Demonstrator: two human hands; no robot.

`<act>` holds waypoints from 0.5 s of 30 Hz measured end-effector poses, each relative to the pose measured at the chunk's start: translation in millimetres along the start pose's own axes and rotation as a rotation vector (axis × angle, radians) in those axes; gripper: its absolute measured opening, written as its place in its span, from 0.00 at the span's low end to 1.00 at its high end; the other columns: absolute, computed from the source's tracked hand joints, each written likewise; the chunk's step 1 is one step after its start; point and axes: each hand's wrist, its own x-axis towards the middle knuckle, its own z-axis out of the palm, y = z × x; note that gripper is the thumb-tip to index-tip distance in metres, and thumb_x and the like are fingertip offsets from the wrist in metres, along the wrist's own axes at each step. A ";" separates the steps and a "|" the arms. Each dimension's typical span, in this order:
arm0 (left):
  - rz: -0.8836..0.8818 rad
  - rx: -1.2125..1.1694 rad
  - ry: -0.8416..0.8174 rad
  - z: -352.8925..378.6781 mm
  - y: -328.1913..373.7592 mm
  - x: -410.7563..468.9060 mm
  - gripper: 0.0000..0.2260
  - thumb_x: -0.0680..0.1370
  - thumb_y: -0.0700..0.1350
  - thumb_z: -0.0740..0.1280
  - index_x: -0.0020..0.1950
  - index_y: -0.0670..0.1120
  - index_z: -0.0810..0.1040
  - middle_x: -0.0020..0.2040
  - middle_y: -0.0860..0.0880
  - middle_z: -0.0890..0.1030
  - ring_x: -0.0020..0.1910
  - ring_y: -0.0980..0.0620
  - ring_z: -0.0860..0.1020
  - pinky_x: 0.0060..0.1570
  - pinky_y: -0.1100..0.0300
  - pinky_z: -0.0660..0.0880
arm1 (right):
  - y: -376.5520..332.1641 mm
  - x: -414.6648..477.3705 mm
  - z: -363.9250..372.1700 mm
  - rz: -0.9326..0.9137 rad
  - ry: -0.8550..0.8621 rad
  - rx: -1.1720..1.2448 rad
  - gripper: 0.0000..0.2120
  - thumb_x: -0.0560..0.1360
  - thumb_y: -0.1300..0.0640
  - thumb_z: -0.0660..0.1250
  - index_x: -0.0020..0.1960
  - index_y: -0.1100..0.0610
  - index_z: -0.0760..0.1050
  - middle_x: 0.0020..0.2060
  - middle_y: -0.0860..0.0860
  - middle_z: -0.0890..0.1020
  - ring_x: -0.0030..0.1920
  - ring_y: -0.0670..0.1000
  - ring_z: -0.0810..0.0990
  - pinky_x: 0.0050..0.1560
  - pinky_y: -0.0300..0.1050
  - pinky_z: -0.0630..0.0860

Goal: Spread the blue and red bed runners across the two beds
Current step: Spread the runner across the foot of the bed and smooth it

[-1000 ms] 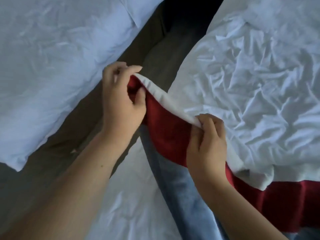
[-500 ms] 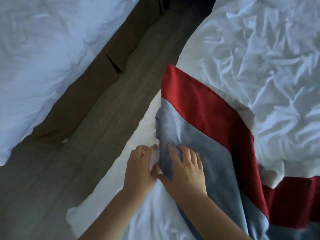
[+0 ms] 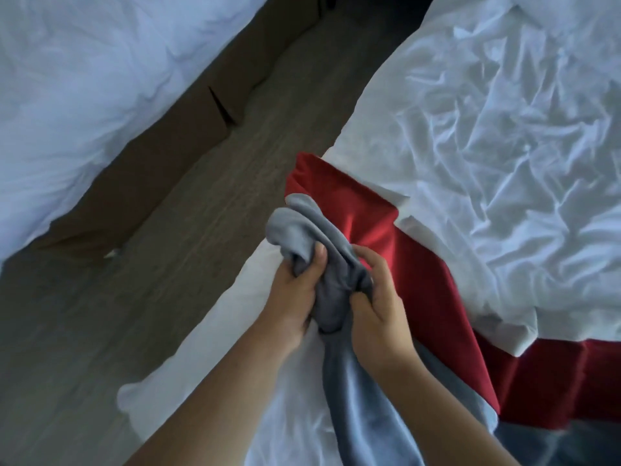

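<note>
Bunching now: blue bed runner (image 3: 364, 415), flat half a second ago, is gathered at the bed (image 3: 504, 112) edge, left hand (image 3: 295, 297) and right hand (image 3: 379, 317) both in tight grip round it. Respreading likely needed.

left hand (image 3: 295, 290): bare, short plain thumbnail (image 3: 323, 254) | right hand (image 3: 379, 317): bare, knuckles and wrist uncovered | forearms (image 3: 235, 391): both bare down to the frame's lower edge | clothing: out of view, cannot tell

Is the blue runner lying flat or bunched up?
Bunched up. The blue runner is gathered into a wad, gripped by the left hand and right hand.
</note>
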 end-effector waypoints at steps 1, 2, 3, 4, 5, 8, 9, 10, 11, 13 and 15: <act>0.052 0.009 0.039 -3.3 8.4 -3.7 0.11 0.79 0.50 0.72 0.58 0.48 0.80 0.51 0.49 0.86 0.53 0.50 0.86 0.52 0.52 0.82 | 1.2 -2.1 7.6 -0.028 0.025 -0.061 0.32 0.73 0.77 0.56 0.66 0.47 0.74 0.51 0.43 0.83 0.55 0.41 0.81 0.55 0.32 0.74; 0.145 0.105 0.097 -9.5 18.2 -7.3 0.08 0.79 0.48 0.72 0.56 0.48 0.81 0.47 0.51 0.87 0.50 0.52 0.86 0.49 0.55 0.81 | 2.6 -3.9 14.7 -0.065 0.044 -0.114 0.34 0.72 0.77 0.56 0.68 0.48 0.74 0.54 0.44 0.82 0.58 0.41 0.79 0.58 0.32 0.73; 0.256 0.250 0.159 -18.7 27.5 -11.0 0.06 0.79 0.48 0.73 0.52 0.48 0.81 0.43 0.52 0.86 0.46 0.54 0.85 0.46 0.59 0.80 | 4.9 -5.6 20.3 -0.112 0.062 -0.171 0.34 0.71 0.76 0.55 0.69 0.49 0.74 0.57 0.45 0.80 0.59 0.40 0.77 0.60 0.31 0.71; 0.356 0.390 0.204 -29.7 36.7 -16.1 0.06 0.77 0.49 0.74 0.47 0.48 0.81 0.38 0.52 0.84 0.42 0.56 0.84 0.43 0.61 0.77 | 6.9 -7.5 25.3 -0.154 0.077 -0.225 0.34 0.70 0.74 0.55 0.70 0.49 0.74 0.57 0.45 0.79 0.59 0.39 0.76 0.60 0.28 0.69; 0.435 0.502 0.240 -42.4 45.7 -20.9 0.08 0.76 0.50 0.76 0.43 0.47 0.81 0.34 0.51 0.82 0.38 0.57 0.81 0.40 0.61 0.75 | 8.1 -9.4 29.4 -0.175 0.090 -0.269 0.34 0.70 0.72 0.54 0.70 0.48 0.74 0.56 0.45 0.78 0.57 0.39 0.76 0.59 0.26 0.67; 0.626 0.610 0.350 -82.0 79.0 -35.7 0.07 0.77 0.49 0.76 0.45 0.47 0.83 0.37 0.53 0.83 0.40 0.59 0.80 0.44 0.59 0.76 | 12.7 -14.9 42.5 -0.234 0.095 -0.365 0.32 0.70 0.67 0.55 0.69 0.44 0.73 0.59 0.45 0.75 0.56 0.39 0.74 0.59 0.28 0.69; 0.669 0.618 0.406 -95.4 89.9 -39.0 0.04 0.77 0.48 0.76 0.48 0.48 0.84 0.41 0.55 0.85 0.44 0.60 0.82 0.48 0.61 0.77 | 16.5 -16.9 47.4 -0.257 0.076 -0.426 0.31 0.71 0.66 0.57 0.69 0.44 0.73 0.62 0.46 0.74 0.59 0.42 0.75 0.61 0.33 0.71; 0.695 0.642 0.463 -111.0 97.6 -39.3 0.04 0.77 0.47 0.75 0.51 0.50 0.84 0.44 0.56 0.85 0.46 0.60 0.83 0.50 0.63 0.77 | 21.3 -18.3 52.1 -0.274 0.033 -0.507 0.30 0.71 0.65 0.59 0.69 0.44 0.74 0.66 0.48 0.73 0.62 0.47 0.74 0.64 0.40 0.72; 0.703 0.698 0.507 -127.0 102.9 -38.4 0.06 0.77 0.48 0.75 0.53 0.50 0.84 0.46 0.56 0.85 0.48 0.60 0.83 0.52 0.62 0.77 | 27.3 -19.8 57.5 -0.271 -0.031 -0.596 0.29 0.71 0.63 0.61 0.69 0.44 0.74 0.69 0.49 0.71 0.66 0.51 0.73 0.67 0.46 0.72; 0.611 0.919 0.568 -160.7 97.3 -28.5 0.15 0.78 0.55 0.72 0.63 0.51 0.81 0.54 0.53 0.84 0.55 0.54 0.82 0.57 0.55 0.77 | 37.6 -25.2 70.1 -0.194 -0.165 -0.751 0.27 0.73 0.57 0.64 0.70 0.41 0.72 0.75 0.51 0.66 0.72 0.56 0.67 0.70 0.54 0.70; 0.420 1.185 0.547 -183.8 81.1 -19.0 0.26 0.78 0.65 0.66 0.73 0.54 0.73 0.63 0.47 0.80 0.63 0.46 0.78 0.63 0.44 0.74 | 43.9 -32.6 83.4 -0.158 -0.208 -0.845 0.24 0.75 0.50 0.63 0.71 0.40 0.72 0.77 0.52 0.64 0.74 0.60 0.65 0.70 0.62 0.69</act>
